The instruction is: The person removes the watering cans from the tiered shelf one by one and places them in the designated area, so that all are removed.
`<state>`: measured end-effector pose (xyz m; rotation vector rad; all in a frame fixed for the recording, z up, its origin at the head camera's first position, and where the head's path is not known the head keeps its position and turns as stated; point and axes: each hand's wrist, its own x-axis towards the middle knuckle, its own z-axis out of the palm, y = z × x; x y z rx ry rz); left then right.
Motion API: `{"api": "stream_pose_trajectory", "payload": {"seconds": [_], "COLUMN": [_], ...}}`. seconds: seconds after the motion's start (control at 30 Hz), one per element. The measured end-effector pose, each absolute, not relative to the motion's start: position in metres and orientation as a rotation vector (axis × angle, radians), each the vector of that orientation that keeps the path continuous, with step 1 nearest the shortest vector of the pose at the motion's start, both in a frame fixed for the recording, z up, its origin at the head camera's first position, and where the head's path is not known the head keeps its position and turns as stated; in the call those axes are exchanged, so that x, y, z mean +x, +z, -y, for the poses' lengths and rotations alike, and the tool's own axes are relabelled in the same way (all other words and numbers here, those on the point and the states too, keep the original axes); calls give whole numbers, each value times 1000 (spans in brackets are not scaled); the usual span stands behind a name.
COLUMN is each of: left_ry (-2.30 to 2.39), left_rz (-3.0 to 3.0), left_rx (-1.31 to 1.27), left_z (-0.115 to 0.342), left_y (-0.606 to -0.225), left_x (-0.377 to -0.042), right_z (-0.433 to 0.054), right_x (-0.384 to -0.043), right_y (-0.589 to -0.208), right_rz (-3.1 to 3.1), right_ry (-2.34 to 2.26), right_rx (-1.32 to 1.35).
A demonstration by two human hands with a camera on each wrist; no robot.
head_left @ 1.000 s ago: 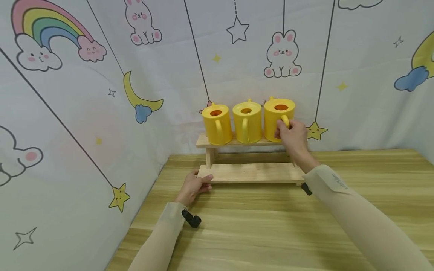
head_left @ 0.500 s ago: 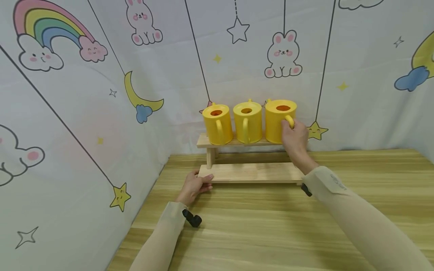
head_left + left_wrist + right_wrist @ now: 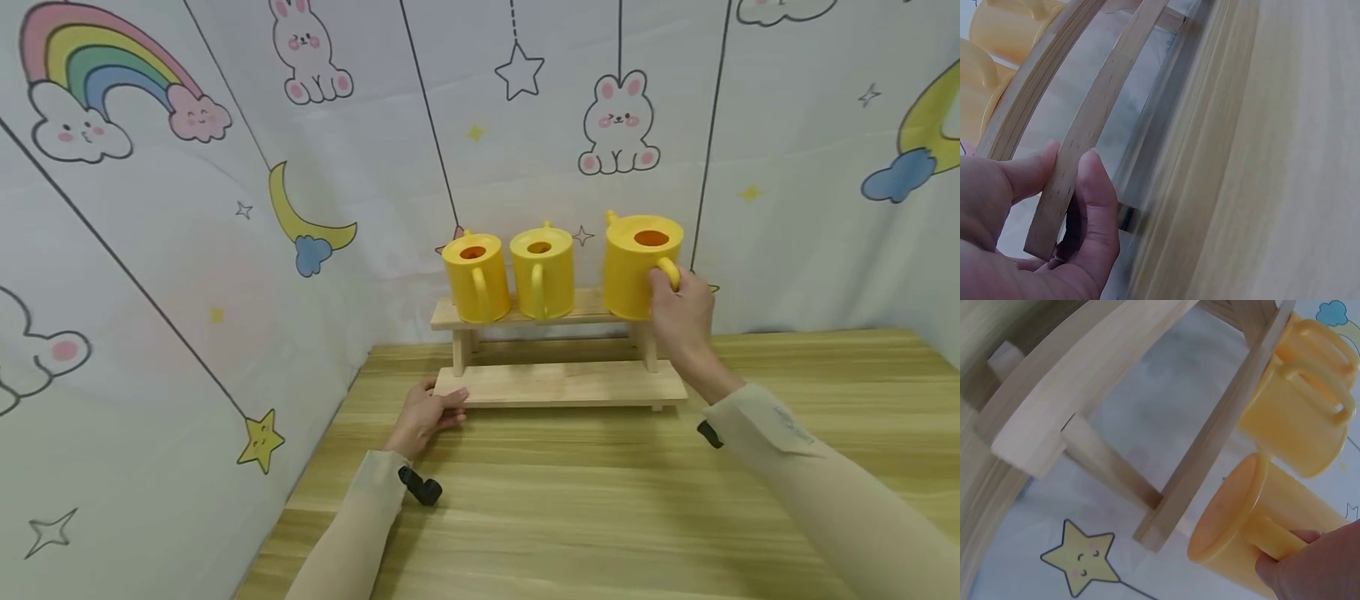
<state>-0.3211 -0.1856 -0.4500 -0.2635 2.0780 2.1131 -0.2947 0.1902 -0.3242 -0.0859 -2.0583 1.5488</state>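
Observation:
My right hand grips the handle of a yellow watering can at the right end of a two-step wooden rack. In the right wrist view this can shows its underside, raised off the upper board. Two more yellow cans stand upright on that board: one in the middle and one on the left, handles facing me. My left hand holds the left end of the rack's lower board. In the left wrist view, thumb and fingers pinch that board from both sides.
The rack stands at the back of a wood-grain table, close to a white cloth backdrop printed with rabbits, stars and moons. The same cloth runs along the table's left side. A small black device sits on the left cuff.
The right watering can has moved right and slightly up with my right hand, widening its gap from the middle one. My left hand keeps its hold on the rack.

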Motion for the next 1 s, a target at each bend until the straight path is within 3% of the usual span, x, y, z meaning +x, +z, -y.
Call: {"api": "stream_pose_trajectory", "payload": {"seconds": [1.0], "left_ry": [2100], "left_rz": [-2074], "left_rx": [-269], "left_z": [185], "left_y": [-450], "left_x": [-319], "right_z": [-349], "right_x": [-241], "right_y": [-361], "right_rz": [1933], "right_ry": [1582], "right_rx": [-420]}}
